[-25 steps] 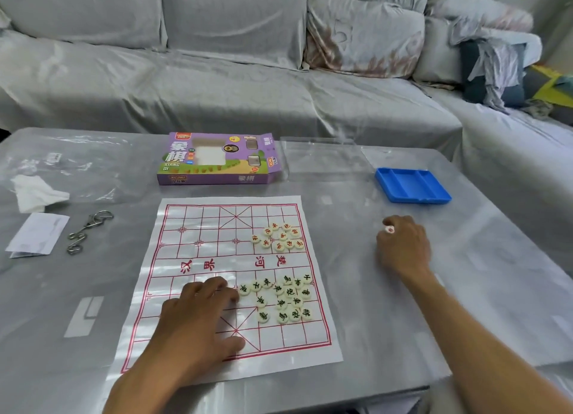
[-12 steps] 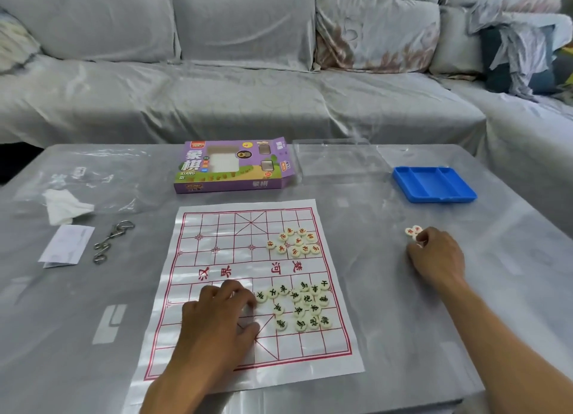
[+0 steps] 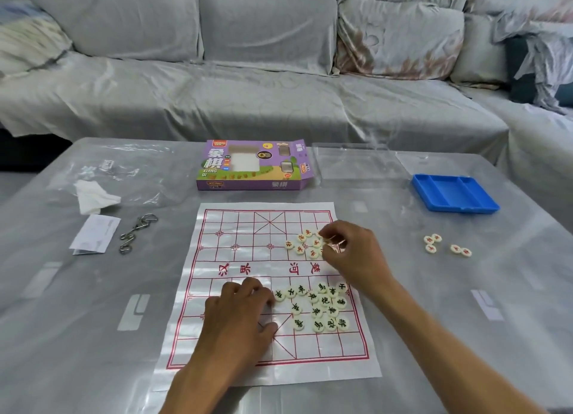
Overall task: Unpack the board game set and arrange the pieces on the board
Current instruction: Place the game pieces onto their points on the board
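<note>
My right grip (image 3: pixel 347 252) pinches at red pieces (image 3: pixel 305 243) on board (image 3: pixel 235 246); left grip (image 3: pixel 238 314) curled, pressing board

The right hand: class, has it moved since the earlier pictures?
Yes. The right hand went leftward, from the bare table right of the paper board, short of the blue tray, onto the board's red-lettered pieces.

Soft even daylight, glare on the table cover (image 3: pixel 403 289), edges bowed.
</note>
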`<action>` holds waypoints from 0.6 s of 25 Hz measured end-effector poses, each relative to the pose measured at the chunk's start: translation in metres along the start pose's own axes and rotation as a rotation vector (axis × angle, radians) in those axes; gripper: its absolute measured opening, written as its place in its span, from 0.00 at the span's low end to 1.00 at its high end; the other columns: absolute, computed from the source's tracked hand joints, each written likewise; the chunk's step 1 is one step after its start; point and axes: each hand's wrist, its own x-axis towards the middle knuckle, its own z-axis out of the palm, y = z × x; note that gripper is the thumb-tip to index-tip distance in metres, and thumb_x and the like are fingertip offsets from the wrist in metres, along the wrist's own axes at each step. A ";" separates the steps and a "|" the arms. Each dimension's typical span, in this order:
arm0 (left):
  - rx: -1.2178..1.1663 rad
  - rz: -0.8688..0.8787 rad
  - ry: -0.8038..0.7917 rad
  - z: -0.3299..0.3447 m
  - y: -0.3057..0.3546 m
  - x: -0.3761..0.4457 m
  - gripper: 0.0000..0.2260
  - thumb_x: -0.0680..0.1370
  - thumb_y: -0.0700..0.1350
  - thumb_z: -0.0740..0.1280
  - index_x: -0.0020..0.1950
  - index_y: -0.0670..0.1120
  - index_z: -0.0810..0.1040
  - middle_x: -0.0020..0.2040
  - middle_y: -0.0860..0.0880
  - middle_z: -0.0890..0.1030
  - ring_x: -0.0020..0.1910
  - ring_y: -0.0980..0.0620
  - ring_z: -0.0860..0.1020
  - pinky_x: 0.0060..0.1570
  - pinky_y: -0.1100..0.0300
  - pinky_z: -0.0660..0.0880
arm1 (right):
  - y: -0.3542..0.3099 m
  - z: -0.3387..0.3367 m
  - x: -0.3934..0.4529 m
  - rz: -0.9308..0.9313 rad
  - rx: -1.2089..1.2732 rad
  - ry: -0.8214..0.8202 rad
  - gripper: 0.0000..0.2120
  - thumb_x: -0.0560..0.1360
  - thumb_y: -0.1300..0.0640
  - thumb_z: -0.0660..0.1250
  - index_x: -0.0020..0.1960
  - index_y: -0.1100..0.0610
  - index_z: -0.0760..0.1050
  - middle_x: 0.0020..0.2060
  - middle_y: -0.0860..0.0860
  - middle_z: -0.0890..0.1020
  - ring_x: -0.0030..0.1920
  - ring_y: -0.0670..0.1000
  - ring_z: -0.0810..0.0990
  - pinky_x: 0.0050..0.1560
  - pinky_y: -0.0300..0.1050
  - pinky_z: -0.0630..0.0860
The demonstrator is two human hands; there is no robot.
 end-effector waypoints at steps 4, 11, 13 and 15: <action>0.015 -0.003 0.007 -0.002 0.001 0.000 0.15 0.77 0.58 0.61 0.63 0.60 0.70 0.66 0.63 0.66 0.65 0.55 0.64 0.60 0.56 0.64 | -0.023 0.043 0.011 -0.081 0.005 -0.116 0.11 0.71 0.62 0.69 0.52 0.54 0.79 0.45 0.46 0.82 0.45 0.45 0.79 0.50 0.40 0.76; 0.015 0.010 -0.002 0.000 0.000 0.002 0.15 0.77 0.58 0.60 0.63 0.60 0.69 0.66 0.62 0.65 0.65 0.55 0.63 0.60 0.57 0.64 | -0.013 0.057 0.010 -0.116 -0.139 -0.132 0.10 0.74 0.56 0.69 0.55 0.51 0.79 0.45 0.46 0.81 0.49 0.47 0.72 0.49 0.43 0.72; 0.027 0.012 -0.006 0.002 -0.001 0.002 0.15 0.77 0.59 0.61 0.63 0.60 0.69 0.66 0.62 0.65 0.66 0.55 0.63 0.62 0.57 0.64 | -0.014 0.054 0.009 -0.136 -0.132 -0.143 0.10 0.73 0.55 0.68 0.55 0.51 0.78 0.48 0.44 0.81 0.50 0.47 0.72 0.50 0.42 0.72; 0.039 0.021 0.002 0.003 -0.005 0.003 0.15 0.77 0.60 0.61 0.63 0.60 0.69 0.66 0.63 0.65 0.66 0.55 0.64 0.63 0.56 0.66 | -0.011 0.042 0.005 -0.147 -0.125 -0.131 0.09 0.74 0.54 0.68 0.54 0.51 0.78 0.49 0.44 0.81 0.50 0.47 0.73 0.50 0.41 0.71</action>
